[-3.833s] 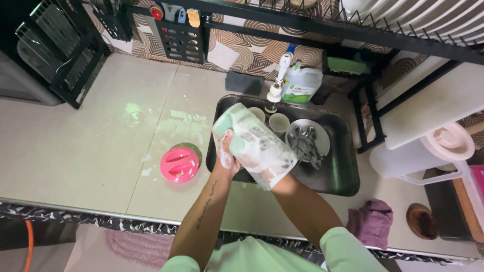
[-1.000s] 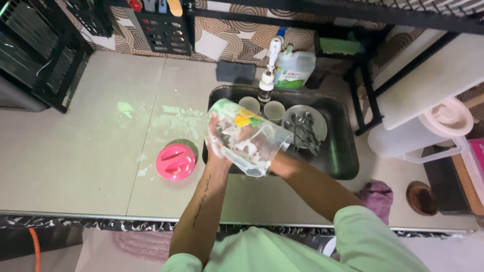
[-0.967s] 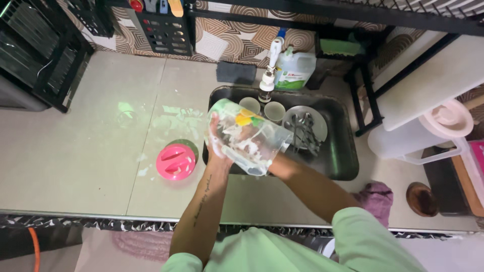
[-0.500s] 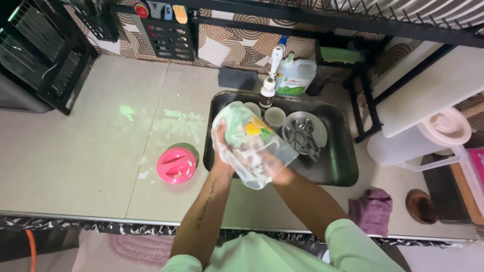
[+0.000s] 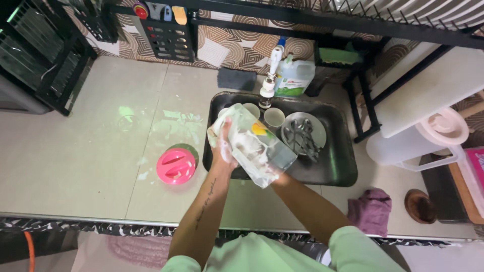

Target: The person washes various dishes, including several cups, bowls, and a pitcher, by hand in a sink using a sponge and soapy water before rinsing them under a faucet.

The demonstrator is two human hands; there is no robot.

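I hold a clear plastic jug (image 5: 254, 146), covered in white soap foam, tilted over the front left of the black sink (image 5: 343, 174). My left hand (image 5: 223, 148) grips the jug's outer left side. My right hand (image 5: 258, 143) is pushed inside the jug through its mouth, seen only dimly through the wall, with a yellow sponge (image 5: 258, 129) near its fingers. My right forearm comes out of the jug's lower end.
In the sink stand two cups (image 5: 274, 117) and a plate with cutlery (image 5: 303, 133). A pink lid (image 5: 176, 165) lies on the counter to the left. A green soap bottle (image 5: 293, 77) stands behind the sink, a maroon cloth (image 5: 370, 211) at the right, a white lidded container (image 5: 426, 141) beyond it.
The jug has tilted and shifted slightly within my hands over the sink. My right hand stays inside it and my left hand stays on its side.
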